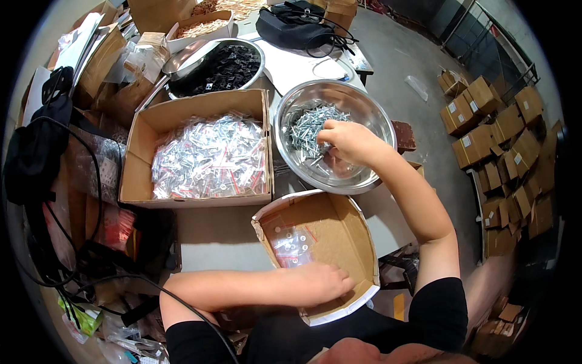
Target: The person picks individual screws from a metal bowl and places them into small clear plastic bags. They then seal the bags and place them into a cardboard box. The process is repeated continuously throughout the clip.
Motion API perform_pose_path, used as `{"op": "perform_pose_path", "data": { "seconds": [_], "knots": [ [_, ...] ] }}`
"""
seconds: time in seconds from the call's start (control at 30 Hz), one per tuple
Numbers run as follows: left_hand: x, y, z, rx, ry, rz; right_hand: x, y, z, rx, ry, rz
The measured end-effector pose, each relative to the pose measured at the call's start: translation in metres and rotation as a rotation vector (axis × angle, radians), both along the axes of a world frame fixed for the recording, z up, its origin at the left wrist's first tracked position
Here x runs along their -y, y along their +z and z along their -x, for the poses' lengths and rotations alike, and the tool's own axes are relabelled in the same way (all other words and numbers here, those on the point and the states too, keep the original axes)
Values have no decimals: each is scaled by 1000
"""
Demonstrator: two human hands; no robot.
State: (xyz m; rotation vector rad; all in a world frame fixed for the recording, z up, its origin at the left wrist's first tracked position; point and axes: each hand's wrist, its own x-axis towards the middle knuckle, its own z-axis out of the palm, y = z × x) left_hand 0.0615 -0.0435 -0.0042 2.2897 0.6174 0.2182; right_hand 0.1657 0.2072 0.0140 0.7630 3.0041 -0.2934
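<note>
The left hand (318, 282) is resting inside the small cardboard box (357, 242) nearest the body, fingers (341, 284) lying flat and loosely spread on the box floor, gripping nothing visible. Clear zip bags (291, 242) are lying in the far left corner of this box, just beyond the hand. The step in hand appears to be picking screws for bagging; the next move would call for a pinch on a few screws and one bag held ready.

Farther out, the right hand (345, 139) is reaching into the steel bowl (364, 176), fingers curled down onto the pile of screws (306, 127); whether any are gripped cannot be told.

To the left, a large cardboard box (136, 158) is holding filled bags (209, 158). Beyond, a second steel bowl (257, 73) is holding black parts (227, 67).
</note>
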Motion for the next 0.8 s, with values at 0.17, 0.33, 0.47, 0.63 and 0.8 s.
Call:
{"op": "perform_pose_path", "data": {
  "seconds": [0.17,0.33,0.47,0.63,0.8],
  "knots": [
    [-19,11,16,500,373,339,-5,3,5,106,-61,76],
    [-32,18,31,640,577,408,-19,4,-16,-91,-95,264],
    [-36,20,37,686,688,330,-28,4,-30,-244,-248,695],
    [-41,18,41,712,791,138,-16,15,-31,-384,-207,1071],
    [-48,15,49,793,867,-70,5,25,-33,-521,-203,1142]
  ]
}}
